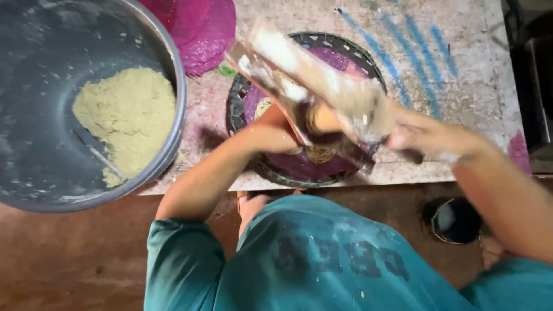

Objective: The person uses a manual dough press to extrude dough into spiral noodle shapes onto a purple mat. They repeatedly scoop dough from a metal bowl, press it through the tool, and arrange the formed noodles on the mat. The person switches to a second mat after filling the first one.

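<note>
Fingers of the right hand (429, 138) were wrapped around the lower end of a flat, powder-dusted wooden board (311, 86), which slanted up and leftward over the round mould (305, 109) and showed blurred. Whether the left hand (271, 135) was closed on anything could not be told: its fingers lay hidden under the board, over the mould's purple centre.

That mould, dark-rimmed and patterned, sat on a stained board table (461, 75), its near rim reaching almost to the table's front edge. Blue streaks (415, 52) marked the tabletop to the right of the mould, where the surface lay bare out to the right edge. A magenta patch (199, 29) spread on the table at the top, just beside the mould's upper left rim.

On the left, a large grey metal basin (34, 115) overhung the table's front edge, holding a heap of yellowish powder (129, 121) and a thin tool (98, 152) half buried in it. A narrow strip of table separated basin and mould. Below the table edge lay reddish-brown floor (75, 253), with a small dark round container (452, 219) standing on it at right. A teal shirt (322, 259) filled the bottom of the view.
</note>
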